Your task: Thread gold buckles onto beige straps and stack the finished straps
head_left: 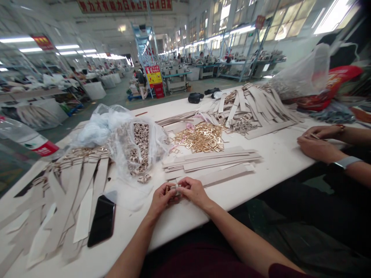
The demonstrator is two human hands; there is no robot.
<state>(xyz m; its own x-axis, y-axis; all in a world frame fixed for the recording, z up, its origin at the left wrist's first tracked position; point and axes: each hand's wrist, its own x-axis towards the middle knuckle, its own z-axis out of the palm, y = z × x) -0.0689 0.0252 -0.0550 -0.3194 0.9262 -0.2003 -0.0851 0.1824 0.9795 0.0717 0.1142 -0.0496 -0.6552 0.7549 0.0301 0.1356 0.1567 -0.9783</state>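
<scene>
Showing only partly near the front edge of the table (pixel 174 227), the gold buckle (pixel 167 188) is sitting too covered by fingers to tell its direction or long axis. Your left hand (pixel 159 199) is gripping it, fingers curled; your right hand (pixel 193 190) is pinching a pale piece (pixel 176 185) just beside it. Loose strips (pixel 223 174) are lying crosswise between your hands and the buckle pile (pixel 204 138); a phone (pixel 102 221) is lying to your left.

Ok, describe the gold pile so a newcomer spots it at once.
On the white table, look past the left hand and right hand, beyond the flat grey-beige strips. There lies a loose heap of small rectangular frames; its shiny gold sets it apart from the dull strips and the clear bag of loops to its left.
</scene>
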